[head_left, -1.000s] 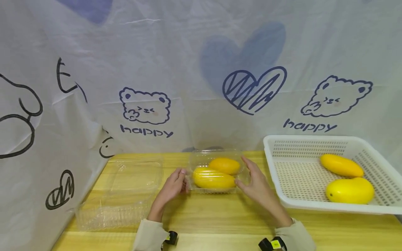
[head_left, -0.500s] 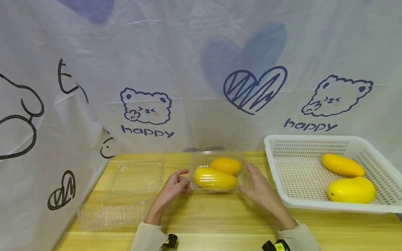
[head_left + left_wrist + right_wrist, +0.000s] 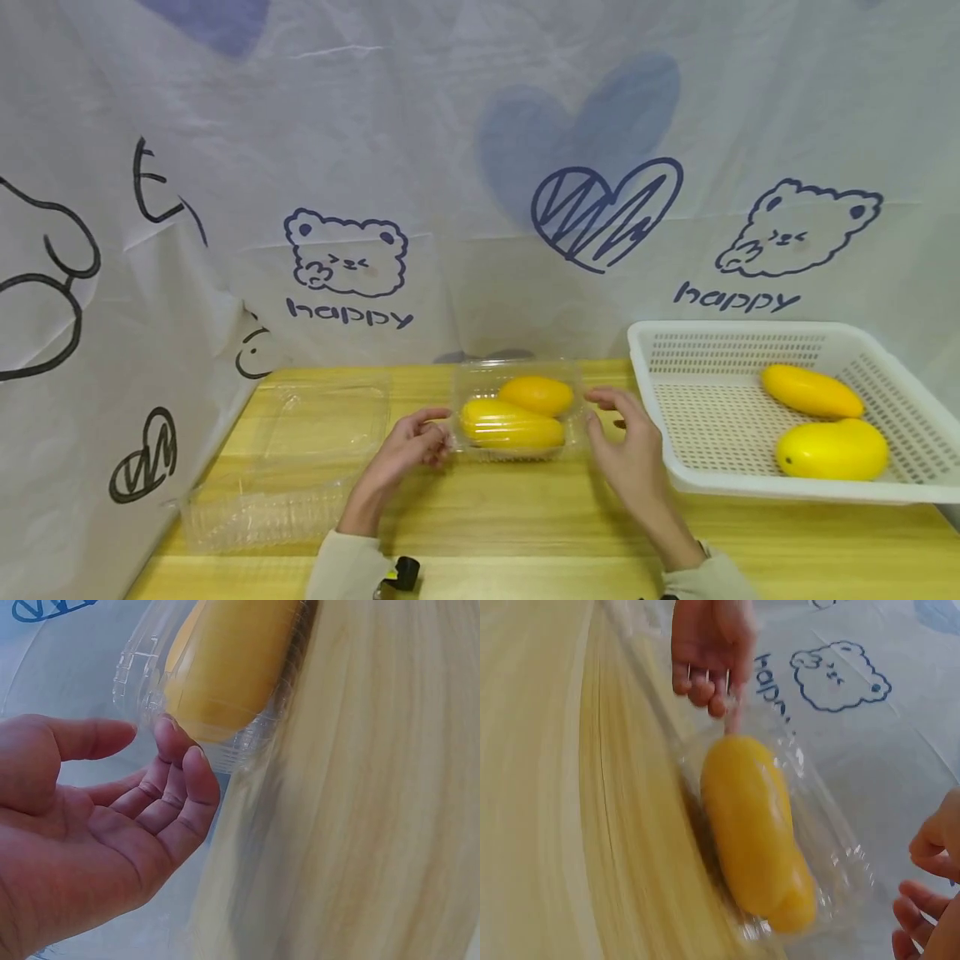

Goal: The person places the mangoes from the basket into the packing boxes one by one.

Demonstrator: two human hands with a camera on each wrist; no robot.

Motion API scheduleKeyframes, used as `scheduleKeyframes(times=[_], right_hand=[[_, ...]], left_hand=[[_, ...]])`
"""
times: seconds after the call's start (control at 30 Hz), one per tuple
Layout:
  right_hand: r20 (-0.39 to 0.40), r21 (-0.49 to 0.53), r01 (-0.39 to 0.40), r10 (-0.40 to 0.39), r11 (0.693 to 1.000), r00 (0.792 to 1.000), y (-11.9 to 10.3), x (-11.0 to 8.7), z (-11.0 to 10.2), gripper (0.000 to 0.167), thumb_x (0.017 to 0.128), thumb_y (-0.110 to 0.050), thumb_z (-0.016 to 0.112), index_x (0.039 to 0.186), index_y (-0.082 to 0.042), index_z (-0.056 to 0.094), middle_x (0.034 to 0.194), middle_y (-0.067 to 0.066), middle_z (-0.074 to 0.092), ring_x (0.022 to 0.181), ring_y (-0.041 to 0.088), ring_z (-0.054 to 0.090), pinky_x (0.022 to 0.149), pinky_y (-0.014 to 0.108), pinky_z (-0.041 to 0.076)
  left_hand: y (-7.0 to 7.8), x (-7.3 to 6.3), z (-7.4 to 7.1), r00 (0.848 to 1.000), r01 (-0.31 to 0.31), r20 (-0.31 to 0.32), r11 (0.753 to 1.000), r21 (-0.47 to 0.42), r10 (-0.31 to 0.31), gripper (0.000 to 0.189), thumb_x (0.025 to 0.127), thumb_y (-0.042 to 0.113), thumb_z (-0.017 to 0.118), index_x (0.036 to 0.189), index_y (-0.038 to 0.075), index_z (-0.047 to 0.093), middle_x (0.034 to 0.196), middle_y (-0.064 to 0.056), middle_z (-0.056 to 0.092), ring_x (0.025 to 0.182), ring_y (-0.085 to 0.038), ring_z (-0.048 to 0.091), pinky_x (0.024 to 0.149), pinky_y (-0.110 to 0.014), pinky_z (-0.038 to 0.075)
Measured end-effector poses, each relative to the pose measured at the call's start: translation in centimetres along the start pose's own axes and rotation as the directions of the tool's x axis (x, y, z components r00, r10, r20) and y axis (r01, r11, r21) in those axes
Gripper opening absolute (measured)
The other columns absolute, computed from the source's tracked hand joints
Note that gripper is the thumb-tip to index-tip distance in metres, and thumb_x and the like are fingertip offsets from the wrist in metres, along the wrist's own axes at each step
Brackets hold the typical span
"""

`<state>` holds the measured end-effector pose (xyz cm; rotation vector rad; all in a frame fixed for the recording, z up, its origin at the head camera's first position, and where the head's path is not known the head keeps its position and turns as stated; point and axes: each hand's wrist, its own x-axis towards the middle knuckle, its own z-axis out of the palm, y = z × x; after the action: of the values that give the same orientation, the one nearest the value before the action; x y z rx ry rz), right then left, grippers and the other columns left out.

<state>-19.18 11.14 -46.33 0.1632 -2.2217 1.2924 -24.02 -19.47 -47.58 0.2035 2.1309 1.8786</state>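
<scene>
Two yellow mangoes, a front one point(image 3: 510, 425) and a back one point(image 3: 537, 395), lie in a clear plastic clamshell box point(image 3: 474, 380) on the table. A clear lid appears to cover them. At the box's left end is my left hand point(image 3: 405, 450), its fingers loosely bent. In the left wrist view its fingertips point(image 3: 196, 761) are at the box corner; whether they touch cannot be told. My right hand point(image 3: 630, 454) stands apart from the box's right side, fingers loosely curved and holding nothing. The right wrist view also has this hand point(image 3: 930, 900) away from the box.
On the right, a white perforated basket point(image 3: 660, 450) holds two more mangoes point(image 3: 831, 450). Another clear plastic box point(image 3: 270, 517) lies opened on the left of the wooden table point(image 3: 510, 525). A printed white cloth point(image 3: 480, 275) hangs behind and at the left.
My right hand has let go of the box's right side and drawn back to the right. The left hand's fingers have eased slightly at the box's left end. The box has stayed put.
</scene>
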Motion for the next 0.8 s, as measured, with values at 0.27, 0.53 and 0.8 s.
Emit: scheduleKeyframes(times=[0.27, 0.53, 0.8], right_hand=[[0.285, 0.310, -0.335, 0.249, 0.890, 0.926, -1.7, -1.8, 1.9, 0.012, 0.098, 0.001, 0.064, 0.107, 0.008, 0.069, 0.089, 0.018, 0.072, 0.073, 0.023, 0.070, 0.065, 0.029, 0.058], [0.514, 0.313, -0.560, 0.359, 0.767, 0.779, -1.8, -3.7, 4.7, 0.022, 0.100, -0.006, 0.063, 0.108, 0.014, 0.067, 0.087, 0.018, 0.074, 0.076, 0.025, 0.072, 0.065, 0.034, 0.060], [0.613, 0.404, -0.686, 0.377, 0.605, 0.695, -2.5, -4.4, 7.5, 0.037, 0.101, -0.016, 0.064, 0.122, 0.015, 0.063, 0.100, 0.019, 0.075, 0.083, 0.021, 0.074, 0.071, 0.033, 0.060]], left_hand=[[0.2, -0.1, 0.0, 1.000, 0.002, 0.010, 1.000, -0.002, -0.002, 0.048, 0.100, -0.001, 0.048, 0.145, -0.012, 0.041, 0.092, -0.014, 0.064, 0.076, -0.019, 0.060, 0.070, -0.031, 0.054], [0.3, 0.0, 0.3, 1.000, 0.019, -0.018, 1.000, -0.011, -0.019, 0.049, 0.097, -0.003, 0.054, 0.144, -0.012, 0.044, 0.095, -0.014, 0.063, 0.080, -0.021, 0.062, 0.071, -0.034, 0.056], [0.6, 0.0, 0.3, 0.997, 0.017, -0.071, 1.000, -0.003, -0.017, 0.050, 0.094, -0.001, 0.061, 0.141, -0.012, 0.049, 0.099, -0.014, 0.062, 0.083, -0.019, 0.064, 0.079, -0.040, 0.057]])
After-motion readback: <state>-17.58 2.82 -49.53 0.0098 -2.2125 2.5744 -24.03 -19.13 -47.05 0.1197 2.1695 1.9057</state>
